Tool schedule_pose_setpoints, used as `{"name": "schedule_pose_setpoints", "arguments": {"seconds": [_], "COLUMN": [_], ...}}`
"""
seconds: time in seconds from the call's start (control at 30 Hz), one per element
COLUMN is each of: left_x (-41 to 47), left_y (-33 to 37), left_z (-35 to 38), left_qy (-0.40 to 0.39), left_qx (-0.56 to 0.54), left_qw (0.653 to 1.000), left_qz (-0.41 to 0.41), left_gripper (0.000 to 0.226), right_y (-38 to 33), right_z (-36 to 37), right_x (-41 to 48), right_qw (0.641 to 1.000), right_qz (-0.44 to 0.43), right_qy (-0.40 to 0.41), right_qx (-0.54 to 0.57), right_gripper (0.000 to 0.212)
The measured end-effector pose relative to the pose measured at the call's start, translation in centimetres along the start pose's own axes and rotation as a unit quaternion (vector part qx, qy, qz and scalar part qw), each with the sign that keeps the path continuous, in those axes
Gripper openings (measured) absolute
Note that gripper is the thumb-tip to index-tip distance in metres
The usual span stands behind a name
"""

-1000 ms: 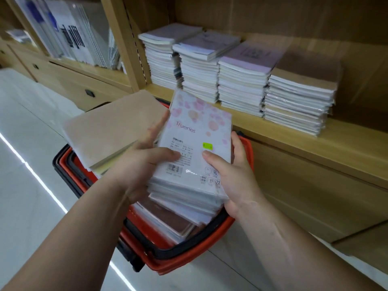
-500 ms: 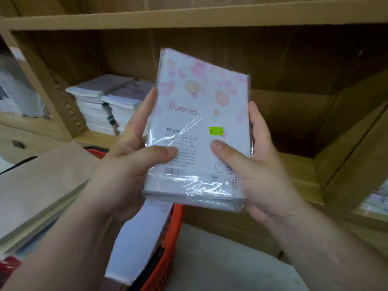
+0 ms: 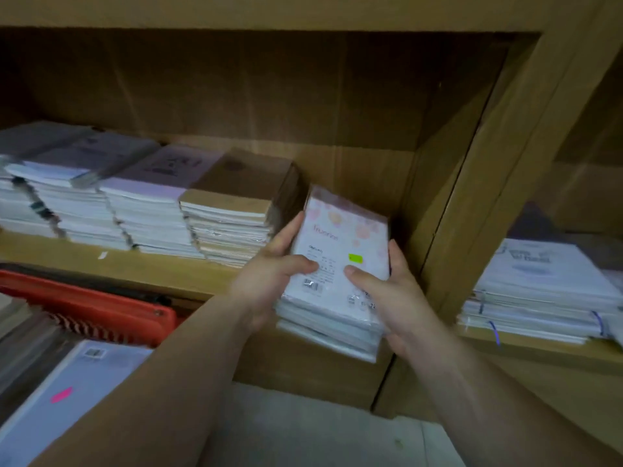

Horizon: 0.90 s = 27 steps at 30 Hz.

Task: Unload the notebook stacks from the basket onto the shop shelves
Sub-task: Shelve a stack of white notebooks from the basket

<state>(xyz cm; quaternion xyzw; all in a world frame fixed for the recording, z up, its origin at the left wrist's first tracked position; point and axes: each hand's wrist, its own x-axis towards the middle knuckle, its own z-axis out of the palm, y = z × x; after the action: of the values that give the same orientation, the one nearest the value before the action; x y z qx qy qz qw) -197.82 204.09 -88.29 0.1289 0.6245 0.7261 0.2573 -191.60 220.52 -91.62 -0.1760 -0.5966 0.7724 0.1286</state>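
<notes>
Head: wooden shelf (image 3: 135, 267), notebooks (image 3: 232, 210) stacked.

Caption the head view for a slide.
Both hands, left hand and right hand, carry a shrink-wrapped notebook stack toward the shelf gap.

Wooden shelving unit (image 3: 337, 96), dim brown back panel, thick upright divider (image 3: 488, 197) right of centre. Pale speckled floor (image 3: 303, 433) below. Low light, shadowed upper recess.

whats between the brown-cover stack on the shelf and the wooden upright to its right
In the head view, the pink-spotted notebook stack, held by left hand and right hand, fills the gap between brown-cover stack and wooden upright.
</notes>
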Motion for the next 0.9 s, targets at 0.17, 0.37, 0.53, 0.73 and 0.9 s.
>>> {"name": "schedule_pose_setpoints", "arguments": {"seconds": [0.17,0.37,0.53,0.73,0.9], "left_x": [1.2,-0.5,-4.1,-4.3,-1.7], "left_y": [-0.9,-2.1,-5.4,-6.6,-5.8], "left_z": [-1.4,-1.1,-0.3,1.3,0.3], "left_qy": [0.048,0.134,0.242,0.233,0.236], "left_qx": [0.066,0.172,0.124,0.092,0.124], "left_qw": [0.996,0.976,0.962,0.967,0.964], "left_qz": [-0.037,-0.017,0.02,0.042,0.02], "left_gripper": [0.065,0.06,0.047,0.045,0.047], "right_y": [0.7,1.0,2.1,3.1,2.4], "right_z": [-0.5,-1.5,-1.0,0.2,1.7], "right_x": [1.1,0.3,-2.6,-3.6,-1.5], "right_qw": [0.999,0.997,0.995,0.99,0.981], "right_qz": [0.031,0.059,0.05,0.012,-0.011], "right_qy": [-0.018,0.038,0.045,0.081,0.094], "right_qx": [-0.034,-0.03,-0.07,-0.113,-0.17], "right_gripper": [0.079,0.069,0.062,0.058,0.056]}}
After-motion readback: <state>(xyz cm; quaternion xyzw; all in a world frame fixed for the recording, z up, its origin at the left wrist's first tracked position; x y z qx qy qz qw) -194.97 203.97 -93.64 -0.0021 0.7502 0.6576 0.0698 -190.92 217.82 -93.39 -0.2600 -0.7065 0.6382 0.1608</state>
